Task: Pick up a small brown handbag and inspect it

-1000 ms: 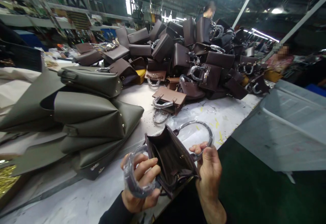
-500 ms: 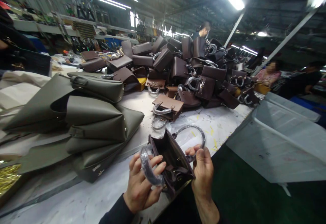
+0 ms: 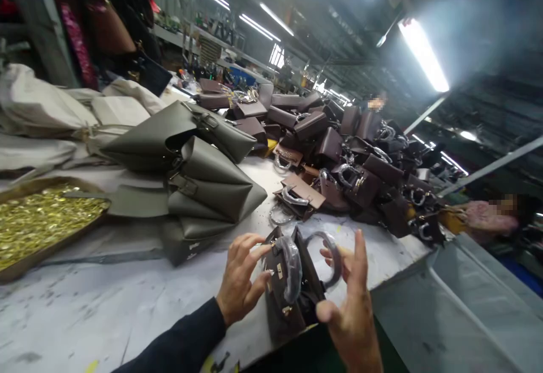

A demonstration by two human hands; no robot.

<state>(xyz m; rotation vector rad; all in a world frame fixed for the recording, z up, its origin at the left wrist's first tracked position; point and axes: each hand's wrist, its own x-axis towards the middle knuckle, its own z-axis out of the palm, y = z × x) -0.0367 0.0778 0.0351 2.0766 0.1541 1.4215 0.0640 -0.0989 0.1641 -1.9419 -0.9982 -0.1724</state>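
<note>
1. Gold-coloured metal pieces (image 3: 46, 220) fill a tray (image 3: 63, 244) cut off by the left edge.
2. Olive bags (image 3: 216, 192) lie stacked, partly hiding one another.
3. Left hand (image 3: 244, 282), thumb and fingers parted at the small brown bag (image 3: 275, 302); any pinch cannot be told.
4. Bag upright at the table's (image 3: 106, 311) near edge, clasp facing left, long axis running away from the wearer, mouth half hidden.
5. Right hand (image 3: 352, 299) spread wide beside the wrapped far handle (image 3: 338, 262).
</note>
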